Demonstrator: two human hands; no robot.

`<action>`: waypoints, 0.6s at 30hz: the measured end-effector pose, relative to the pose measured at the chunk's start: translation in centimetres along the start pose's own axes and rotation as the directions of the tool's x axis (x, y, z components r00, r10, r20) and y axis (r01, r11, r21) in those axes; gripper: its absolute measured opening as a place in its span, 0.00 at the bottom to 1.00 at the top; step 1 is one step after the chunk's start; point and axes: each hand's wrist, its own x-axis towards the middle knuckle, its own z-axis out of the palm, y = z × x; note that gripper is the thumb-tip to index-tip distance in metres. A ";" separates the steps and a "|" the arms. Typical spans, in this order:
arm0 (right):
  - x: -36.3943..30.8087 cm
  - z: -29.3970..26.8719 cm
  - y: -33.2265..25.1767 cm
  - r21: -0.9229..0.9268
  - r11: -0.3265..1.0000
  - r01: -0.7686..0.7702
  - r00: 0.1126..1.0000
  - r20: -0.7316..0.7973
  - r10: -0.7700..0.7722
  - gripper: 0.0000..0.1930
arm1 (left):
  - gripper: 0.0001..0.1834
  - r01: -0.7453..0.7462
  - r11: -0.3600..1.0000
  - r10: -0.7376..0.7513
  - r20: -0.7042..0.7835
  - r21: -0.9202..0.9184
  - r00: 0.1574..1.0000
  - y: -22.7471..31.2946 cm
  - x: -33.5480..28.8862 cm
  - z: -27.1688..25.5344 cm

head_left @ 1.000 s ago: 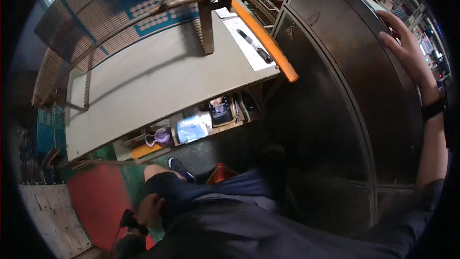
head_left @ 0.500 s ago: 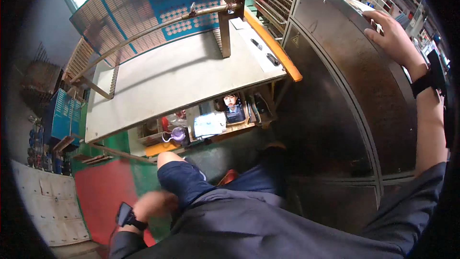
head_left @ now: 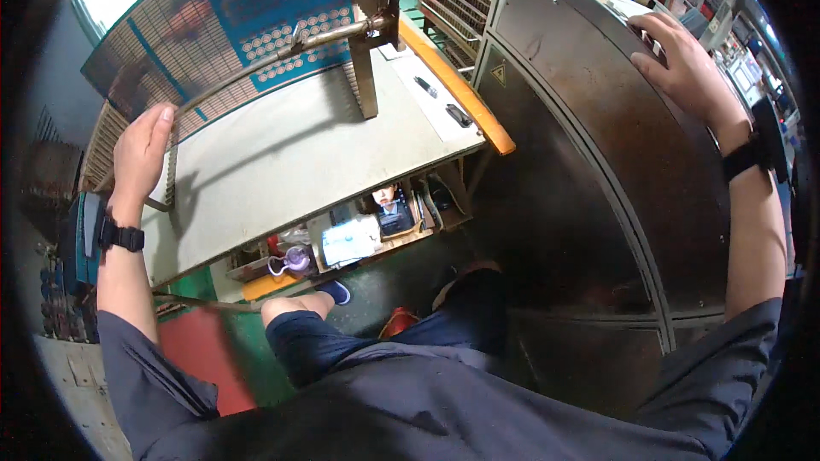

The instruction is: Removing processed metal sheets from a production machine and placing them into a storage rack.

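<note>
My left hand (head_left: 143, 152) is at the near left part of a slotted metal rack (head_left: 363, 77), over its long rail. Its fingers point forward, fairly straight and close together; whether they touch the rail I cannot tell. Held upright and slanted in the rack is a large blue panel (head_left: 295, 13) with copper-coloured grids and rows of round pads. My right hand (head_left: 688, 77) is at the top edge of a dark metal cabinet (head_left: 589, 94), fingers apart and slightly bent, with nothing visible in them.
Below the white tabletop (head_left: 265, 179) a shelf holds a lit phone (head_left: 394, 212), a white packet (head_left: 351, 241) and a purple-lidded bottle (head_left: 296, 260). Two small black items lie near the orange edge strip (head_left: 461, 90). More slotted racks (head_left: 457, 8) stand behind.
My left hand has risen from beside my lap to the rack's left part. My right hand stays at the cabinet's edge. The view has shifted slightly.
</note>
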 end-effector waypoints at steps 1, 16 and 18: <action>0.0 0.0 -0.2 0.019 0.999 -0.030 1.000 0.004 0.030 0.22 | 0.18 0.005 1.000 -0.005 0.001 -0.003 1.000 0.2 -0.1 0.1; 1.7 0.0 -0.4 0.006 0.999 -0.051 0.997 0.066 0.050 0.24 | 0.17 -0.150 0.985 0.153 -0.036 0.080 0.988 0.8 -4.2 -1.1; 1.6 -0.1 -0.4 0.015 0.998 -0.062 0.996 0.058 0.061 0.24 | 0.17 -0.154 0.985 0.157 -0.039 0.083 0.987 1.1 -4.9 -1.3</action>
